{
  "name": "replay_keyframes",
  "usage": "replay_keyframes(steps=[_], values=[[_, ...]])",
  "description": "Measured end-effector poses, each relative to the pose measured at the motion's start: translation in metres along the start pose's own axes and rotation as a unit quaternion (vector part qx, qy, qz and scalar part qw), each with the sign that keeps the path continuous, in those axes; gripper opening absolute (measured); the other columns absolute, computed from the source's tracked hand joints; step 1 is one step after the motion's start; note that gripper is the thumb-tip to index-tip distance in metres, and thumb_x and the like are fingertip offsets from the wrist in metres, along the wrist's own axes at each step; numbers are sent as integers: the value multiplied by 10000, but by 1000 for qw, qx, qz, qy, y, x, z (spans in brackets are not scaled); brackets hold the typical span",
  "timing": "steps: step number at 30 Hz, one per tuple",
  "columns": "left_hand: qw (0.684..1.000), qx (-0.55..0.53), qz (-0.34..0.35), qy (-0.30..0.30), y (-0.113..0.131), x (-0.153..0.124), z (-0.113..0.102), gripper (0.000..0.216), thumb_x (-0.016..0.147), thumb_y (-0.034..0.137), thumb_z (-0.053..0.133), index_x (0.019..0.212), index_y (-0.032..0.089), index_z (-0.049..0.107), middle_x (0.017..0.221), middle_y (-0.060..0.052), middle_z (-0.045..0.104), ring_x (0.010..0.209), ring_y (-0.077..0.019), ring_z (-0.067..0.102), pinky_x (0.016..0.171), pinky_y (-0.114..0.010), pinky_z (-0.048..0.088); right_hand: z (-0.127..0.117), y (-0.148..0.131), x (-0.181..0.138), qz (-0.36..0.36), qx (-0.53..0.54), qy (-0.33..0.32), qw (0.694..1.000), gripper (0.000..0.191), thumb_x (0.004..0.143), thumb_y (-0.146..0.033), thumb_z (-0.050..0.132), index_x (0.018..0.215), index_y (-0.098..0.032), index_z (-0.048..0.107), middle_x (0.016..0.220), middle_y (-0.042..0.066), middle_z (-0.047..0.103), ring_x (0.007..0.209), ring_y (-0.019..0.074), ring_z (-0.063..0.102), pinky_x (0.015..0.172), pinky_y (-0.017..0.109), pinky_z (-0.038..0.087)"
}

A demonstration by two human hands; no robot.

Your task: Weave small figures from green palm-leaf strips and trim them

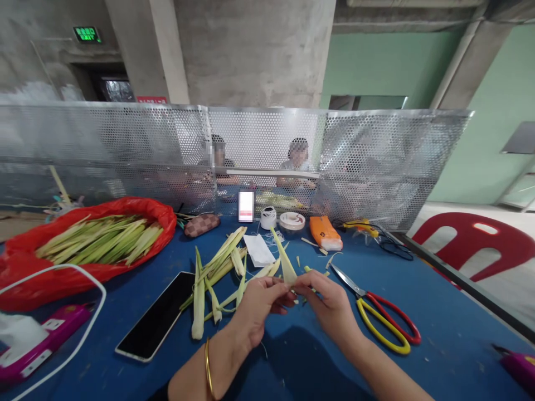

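Observation:
In the head view, my left hand [259, 303] and my right hand [328, 301] meet above the blue table, thumbs and fingertips pinched together. Between them they grip the wide lower end of a pale green husk leaf [284, 260], whose narrow tip points up and away. The fingers partly cover its base. More loose husk leaves [199, 295] lie in a heap to the left, touching a dark-screened phone [157, 317]. To the right of my right hand rest scissors [363, 292] with red and yellow handles, blades slightly apart.
A red plastic bag [165, 223] full of husk strips stands at left, near a purple power strip [54, 340]. Behind are thread [268, 217], a tape roll [292, 221], an orange tissue pack [325, 233] and a checkered pouch [202, 224]. People sit beyond a perforated metal screen [267, 128].

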State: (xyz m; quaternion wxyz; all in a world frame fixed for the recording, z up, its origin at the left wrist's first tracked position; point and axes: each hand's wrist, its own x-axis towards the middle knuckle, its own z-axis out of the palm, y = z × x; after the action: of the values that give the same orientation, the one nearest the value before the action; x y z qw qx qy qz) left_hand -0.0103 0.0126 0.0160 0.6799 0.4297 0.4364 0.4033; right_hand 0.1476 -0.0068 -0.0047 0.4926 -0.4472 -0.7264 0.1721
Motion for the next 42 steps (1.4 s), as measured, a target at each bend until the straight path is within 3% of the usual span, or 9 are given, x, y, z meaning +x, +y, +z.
replay_keyframes(steps=[3,6,10,17,23,29,36,39,42], values=[[996,-60,-50,-36,-1,0,-5,185,630,309,741,668,144,667,649,-34,659,590,-118,587,518,-189,423,-3,-2,1,-36,-6,-25,999,143,902,-161,504,856,-222,625,814,21,623,745,156,588,684,252,457],[996,-67,-48,-46,-2,-1,-4,173,652,312,722,664,155,651,657,-31,660,590,-120,585,529,-196,425,-2,-3,1,-43,-3,-7,999,140,906,-158,506,841,-220,613,809,19,617,747,152,586,689,250,454],[1000,-23,-2,-9,-1,-2,2,167,644,290,697,696,143,639,625,-37,670,585,-135,606,537,-207,422,1,-3,-1,-17,20,21,999,134,903,-175,514,799,-217,586,826,18,618,792,159,587,733,261,448],[986,108,119,44,-5,-2,9,135,687,250,615,642,141,681,595,-39,672,598,-139,603,571,-220,429,3,-8,-3,83,65,28,994,121,882,-241,537,774,-207,579,754,10,631,702,166,600,678,278,455],[985,112,127,35,-6,-4,9,180,724,271,592,615,147,665,616,-43,682,625,-159,622,601,-234,461,4,-10,-2,89,46,42,994,114,875,-238,523,772,-202,559,725,9,618,675,166,592,644,266,459],[972,158,176,3,-12,-1,4,172,729,316,650,687,154,690,701,-62,706,708,-202,652,676,-272,491,4,-10,-1,103,57,43,992,124,867,-250,522,753,-208,544,693,9,614,655,169,594,626,274,468],[985,128,114,33,-7,-2,8,177,727,301,619,631,157,656,623,-52,687,637,-173,636,631,-252,465,5,-10,2,153,127,79,977,118,787,-277,607,743,-198,530,636,-28,540,594,143,530,569,258,438],[986,127,91,52,-1,-5,10,145,692,284,634,629,155,646,622,-47,677,639,-161,618,594,-236,442,7,-9,3,175,208,69,960,141,775,-283,627,756,-198,515,618,-36,545,582,143,557,575,265,464],[990,95,86,56,-1,-5,10,133,659,286,656,676,157,630,651,-38,667,660,-168,622,586,-243,457,10,-8,2,173,219,68,958,151,779,-280,635,749,-202,509,613,-40,545,578,145,573,579,268,472]])
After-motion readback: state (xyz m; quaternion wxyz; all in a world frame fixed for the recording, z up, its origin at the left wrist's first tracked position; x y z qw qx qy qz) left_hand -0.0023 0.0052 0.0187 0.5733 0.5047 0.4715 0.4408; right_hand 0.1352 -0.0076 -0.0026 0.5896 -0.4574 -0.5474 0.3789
